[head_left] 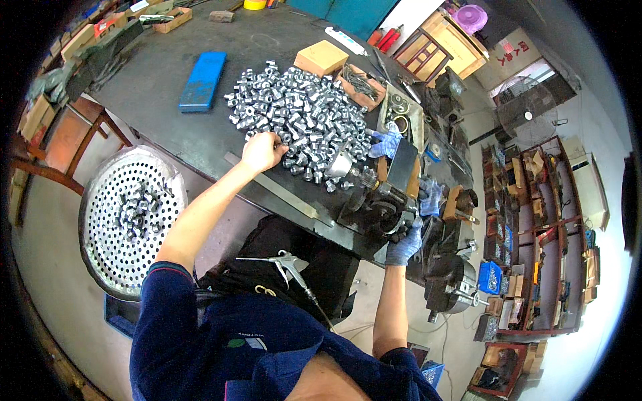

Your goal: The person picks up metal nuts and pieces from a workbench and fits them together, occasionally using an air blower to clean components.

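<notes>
A large heap of shiny metal fittings (294,110) is spread on the dark workbench (150,100). At its near left edge is my bare left hand (263,152), fingers pinched together on a metal fitting at the side of the heap. My right hand (405,246), in a grey-blue glove with dark fingertips, is curled against the near side of a dark round machine fixture (388,210) at the bench edge. What those fingers grip is hidden. A metal cylinder (340,164) lies between the heap and the fixture. Across my lap rests an air blow gun (289,264).
To the left stands a round perforated metal tray (110,230) bearing several fittings. A blue flat box (202,81), a yellow-tan block (321,57) and a flat metal strip (281,194) lie on the bench. Right of the fixture are another machine (449,284) and loaded shelves (545,234).
</notes>
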A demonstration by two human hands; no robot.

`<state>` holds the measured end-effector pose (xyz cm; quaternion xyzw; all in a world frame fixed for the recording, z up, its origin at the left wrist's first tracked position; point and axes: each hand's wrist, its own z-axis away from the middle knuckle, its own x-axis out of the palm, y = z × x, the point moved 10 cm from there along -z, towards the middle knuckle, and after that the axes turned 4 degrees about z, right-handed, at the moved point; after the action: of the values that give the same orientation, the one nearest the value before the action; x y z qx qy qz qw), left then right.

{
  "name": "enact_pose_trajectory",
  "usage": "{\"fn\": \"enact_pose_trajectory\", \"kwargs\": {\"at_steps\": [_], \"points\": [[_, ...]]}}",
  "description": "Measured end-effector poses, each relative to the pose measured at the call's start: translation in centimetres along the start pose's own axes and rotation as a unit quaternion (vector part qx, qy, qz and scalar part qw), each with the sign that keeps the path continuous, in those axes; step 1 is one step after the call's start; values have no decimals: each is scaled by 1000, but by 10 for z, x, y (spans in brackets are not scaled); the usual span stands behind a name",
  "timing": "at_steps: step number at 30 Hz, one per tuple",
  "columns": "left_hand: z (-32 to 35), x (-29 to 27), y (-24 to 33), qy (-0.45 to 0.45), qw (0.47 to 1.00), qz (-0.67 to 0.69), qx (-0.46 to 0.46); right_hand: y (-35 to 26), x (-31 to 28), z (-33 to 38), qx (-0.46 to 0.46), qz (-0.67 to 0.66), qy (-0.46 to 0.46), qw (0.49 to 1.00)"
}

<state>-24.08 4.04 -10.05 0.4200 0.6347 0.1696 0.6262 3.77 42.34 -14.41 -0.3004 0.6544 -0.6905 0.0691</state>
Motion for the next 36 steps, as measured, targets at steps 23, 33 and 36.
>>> {"fn": "enact_pose_trajectory", "kwargs": {"at_steps": [23, 33, 36], "points": [[30, 7, 101, -199, 822, 532, 24, -6, 2, 12, 40, -15, 20, 999], [24, 6, 108, -235, 822, 517, 53, -41, 9, 35, 56, -17, -14, 998], [24, 3, 113, -233, 839, 486, 74, -60, 12, 35, 51, 4, -2, 999]]}}
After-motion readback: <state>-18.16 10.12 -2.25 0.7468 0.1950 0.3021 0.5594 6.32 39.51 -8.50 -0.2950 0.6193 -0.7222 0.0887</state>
